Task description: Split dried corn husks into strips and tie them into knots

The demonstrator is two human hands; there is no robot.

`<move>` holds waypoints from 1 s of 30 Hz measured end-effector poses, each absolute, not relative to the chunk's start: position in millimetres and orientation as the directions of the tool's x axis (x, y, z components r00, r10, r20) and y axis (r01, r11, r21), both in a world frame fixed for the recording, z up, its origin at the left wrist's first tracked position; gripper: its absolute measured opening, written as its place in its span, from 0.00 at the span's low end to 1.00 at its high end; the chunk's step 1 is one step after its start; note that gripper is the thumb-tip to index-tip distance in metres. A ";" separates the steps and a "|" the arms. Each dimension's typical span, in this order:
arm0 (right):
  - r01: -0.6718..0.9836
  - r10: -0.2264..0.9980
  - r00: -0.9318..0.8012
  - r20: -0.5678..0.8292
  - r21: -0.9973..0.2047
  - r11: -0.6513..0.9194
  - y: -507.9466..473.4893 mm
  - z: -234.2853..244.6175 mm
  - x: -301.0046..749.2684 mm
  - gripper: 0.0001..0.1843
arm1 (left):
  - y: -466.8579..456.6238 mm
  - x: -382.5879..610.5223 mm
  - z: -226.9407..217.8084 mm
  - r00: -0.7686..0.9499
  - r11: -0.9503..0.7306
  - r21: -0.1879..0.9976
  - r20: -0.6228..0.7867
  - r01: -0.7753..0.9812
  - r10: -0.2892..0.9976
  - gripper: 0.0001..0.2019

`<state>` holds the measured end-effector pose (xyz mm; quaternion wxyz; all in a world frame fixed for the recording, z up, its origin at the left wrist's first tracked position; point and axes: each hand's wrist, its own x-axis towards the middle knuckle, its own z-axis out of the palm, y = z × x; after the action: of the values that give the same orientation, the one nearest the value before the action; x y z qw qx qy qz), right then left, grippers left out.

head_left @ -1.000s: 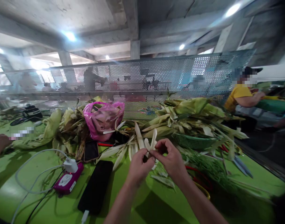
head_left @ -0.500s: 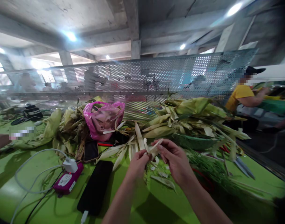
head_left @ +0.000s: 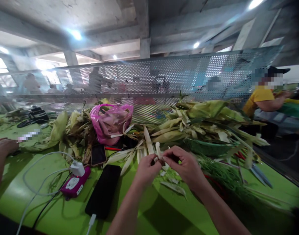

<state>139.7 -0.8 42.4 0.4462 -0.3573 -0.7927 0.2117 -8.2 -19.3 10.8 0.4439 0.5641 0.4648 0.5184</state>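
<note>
Above the green table [head_left: 174, 215], my left hand [head_left: 149, 168] pinches a pale strip of corn husk [head_left: 158, 149], part of which stands up between my hands. My right hand [head_left: 181, 163] is closed on the same husk, its thumb and fingertips meeting the left ones. How the strip is folded or tied at the fingertips is hidden. Under my hands lie husk scraps [head_left: 174, 187] and loose green strands. Just beyond, long dry husk strips [head_left: 132, 156] fan out on the table.
Left are a black phone [head_left: 104, 192] on a cable and a purple power strip [head_left: 75, 184]. Behind stand a pink plastic bag [head_left: 110, 127] and a husk heap [head_left: 203, 114]. Scissors [head_left: 260, 174] and green twine [head_left: 220, 176] lie right. Another person's hand [head_left: 4, 147] is far left.
My hands have drawn closer together, and the husk piece that stuck out sideways at my right fingers now stands more upright. The view has shifted slightly.
</note>
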 end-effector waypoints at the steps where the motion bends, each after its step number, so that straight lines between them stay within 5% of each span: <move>1: 0.393 0.746 -0.355 0.564 -0.634 0.666 -1.0 43.4 140.7 0.05 | -19.4 -9.0 10.8 0.032 -0.181 0.980 0.178 0.083 0.983 0.13; 9: 0.499 0.711 -0.414 0.568 -0.512 0.699 -1.1 42.0 143.5 0.05 | -19.7 -11.2 8.4 -0.002 -0.277 0.905 0.293 0.324 0.956 0.12; 16: 0.467 0.648 -0.512 0.564 -0.450 0.761 -2.5 44.5 143.9 0.06 | -22.0 -13.3 8.3 0.048 -0.293 0.894 0.295 0.338 0.954 0.05; 30: 0.425 0.644 -0.561 0.521 -0.486 0.763 -8.4 48.1 136.4 0.11 | -21.3 -16.2 4.9 0.075 -0.327 0.852 0.325 0.409 0.943 0.06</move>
<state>136.4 -8.4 48.1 0.3538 -0.3074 -0.8698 0.1544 -16.2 -21.3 4.9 0.2908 0.6729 0.5021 0.4588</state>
